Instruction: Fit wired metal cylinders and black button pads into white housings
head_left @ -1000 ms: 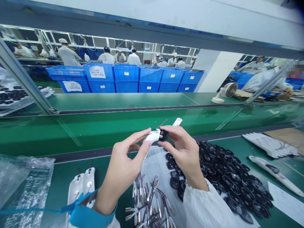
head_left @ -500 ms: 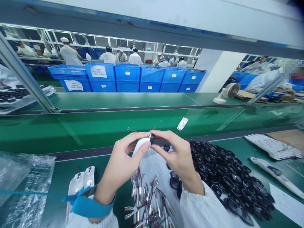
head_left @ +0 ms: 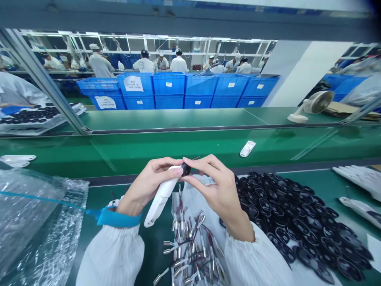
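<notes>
My left hand (head_left: 151,178) is closed around a long white plastic housing (head_left: 162,198), which slants down to the lower left. At the housing's upper end sits a small black part (head_left: 185,169). The fingers of my right hand (head_left: 216,182) pinch this black part from the right, and my left thumb presses beside it. A thin red wire sticks out behind the fingertips. Below my hands lies a pile of small metal parts with red and black wires (head_left: 193,246). Many black oval parts (head_left: 291,214) are heaped to the right of my right hand.
Crumpled clear plastic (head_left: 38,222) lies at the left. A white housing (head_left: 247,148) rests on the green belt (head_left: 208,147). More white housings (head_left: 358,178) lie at the right. Beyond stand a fan (head_left: 312,105), blue crates (head_left: 168,89) and several people in white.
The view has shifted, showing more at the left. The white housing has swung out below my left hand, showing its length. Both hands still hold the parts together.
</notes>
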The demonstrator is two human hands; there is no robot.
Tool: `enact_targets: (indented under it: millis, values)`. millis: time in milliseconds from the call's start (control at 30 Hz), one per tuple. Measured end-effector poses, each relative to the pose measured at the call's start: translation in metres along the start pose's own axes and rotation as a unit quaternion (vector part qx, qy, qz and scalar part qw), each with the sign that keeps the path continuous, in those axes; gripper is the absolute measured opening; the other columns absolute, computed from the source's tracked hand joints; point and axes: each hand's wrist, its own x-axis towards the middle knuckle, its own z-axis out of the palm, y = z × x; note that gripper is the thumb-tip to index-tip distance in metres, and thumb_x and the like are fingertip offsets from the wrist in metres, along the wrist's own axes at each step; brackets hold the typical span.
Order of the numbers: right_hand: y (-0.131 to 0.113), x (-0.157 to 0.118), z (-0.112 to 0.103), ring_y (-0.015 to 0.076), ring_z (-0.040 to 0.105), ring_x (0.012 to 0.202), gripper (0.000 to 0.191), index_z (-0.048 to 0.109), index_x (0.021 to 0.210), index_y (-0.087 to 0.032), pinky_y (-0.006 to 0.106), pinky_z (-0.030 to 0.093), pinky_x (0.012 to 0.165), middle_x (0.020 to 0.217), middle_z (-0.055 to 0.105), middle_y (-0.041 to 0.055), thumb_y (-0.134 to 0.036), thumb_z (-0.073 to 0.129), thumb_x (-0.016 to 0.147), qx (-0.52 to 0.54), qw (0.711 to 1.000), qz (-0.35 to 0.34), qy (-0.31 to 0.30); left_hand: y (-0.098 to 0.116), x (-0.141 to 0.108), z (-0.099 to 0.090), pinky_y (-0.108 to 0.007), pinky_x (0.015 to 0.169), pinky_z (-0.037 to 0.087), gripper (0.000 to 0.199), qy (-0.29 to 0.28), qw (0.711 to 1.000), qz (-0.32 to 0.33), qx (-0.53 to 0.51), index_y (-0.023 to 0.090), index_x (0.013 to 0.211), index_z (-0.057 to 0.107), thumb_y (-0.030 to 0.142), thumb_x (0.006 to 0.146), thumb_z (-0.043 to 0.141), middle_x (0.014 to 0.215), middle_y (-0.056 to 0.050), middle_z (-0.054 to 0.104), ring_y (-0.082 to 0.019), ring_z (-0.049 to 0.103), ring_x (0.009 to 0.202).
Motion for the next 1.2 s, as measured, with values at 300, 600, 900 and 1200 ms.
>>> enact_targets:
  millis: [300,600,900,1200]
  values:
    - [0.049,-0.021,0.024,0.0204,0.068,0.089,0.043,0.062,0.138,-0.024,0.035,0.051,0.088,0.116,0.070,0.0089,-0.019,0.062,0.096,-0.106,0.902,0.268,-0.322,-0.021,0.071,-0.077,-0.043,0.100,0.055,0.027,-0.001,0.898,0.061,0.436,0.018,0.098,0.082,0.037,0.080,0.083,0.105,-0.011,0.079,-0.031,0.072,0.105]
    - [0.073,-0.041,0.054,0.0199,0.066,0.086,0.011,0.075,0.093,-0.018,0.027,0.042,0.078,0.093,0.071,0.0064,-0.014,0.065,0.092,-0.102,0.864,0.287,-0.401,-0.081,0.127,-0.125,-0.052,0.107,0.051,0.025,-0.084,0.814,0.032,0.574,0.014,0.112,0.071,0.035,0.099,0.070,0.123,-0.010,0.070,-0.028,0.066,0.117]
    - [0.076,-0.029,0.037,0.0171,0.070,0.071,0.023,0.072,0.088,-0.020,0.026,0.050,0.072,0.070,0.071,-0.0001,-0.002,0.058,0.084,-0.002,0.872,0.373,-0.317,-0.030,0.066,-0.119,-0.049,0.116,0.038,0.054,-0.011,0.737,0.038,0.674,0.020,0.140,0.063,0.047,0.093,0.068,0.147,-0.016,0.058,-0.037,0.048,0.140]
    - [0.063,-0.002,-0.016,0.0242,0.075,0.109,0.045,0.078,0.105,-0.018,0.039,0.058,0.103,0.121,0.076,0.0135,-0.056,0.055,0.100,0.279,0.838,0.419,-0.212,-0.040,-0.083,-0.087,-0.052,0.087,0.045,0.036,0.080,0.648,-0.092,0.752,0.018,0.077,0.073,0.047,0.091,0.058,0.091,-0.016,0.073,-0.041,0.066,0.096]
